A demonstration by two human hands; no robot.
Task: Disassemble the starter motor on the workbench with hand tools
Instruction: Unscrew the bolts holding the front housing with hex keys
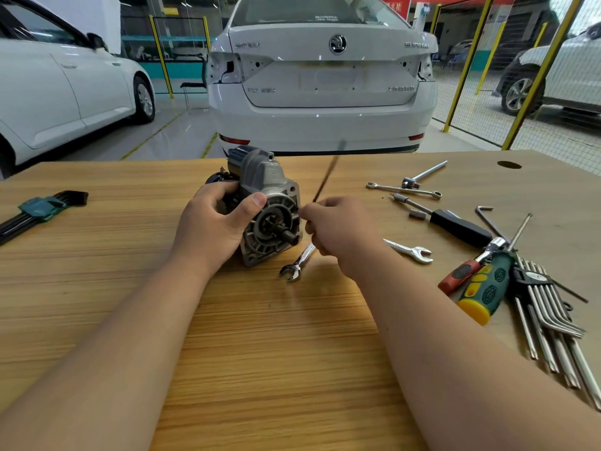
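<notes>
starter motor (pixel 266 203) in left hand (pixel 213 226), beside right hand (pixel 341 232)

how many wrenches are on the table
3. The near wrench lies beside the motor, partly under the right hand; the middle wrench right of it; the far wrench behind. The tool pile may hide more.

I see a white sedan (pixel 325 76) dead ahead, a second white car (pixel 48 92) left of it, and yellow-posted mesh fencing (pixel 542 76) to its right.
</notes>
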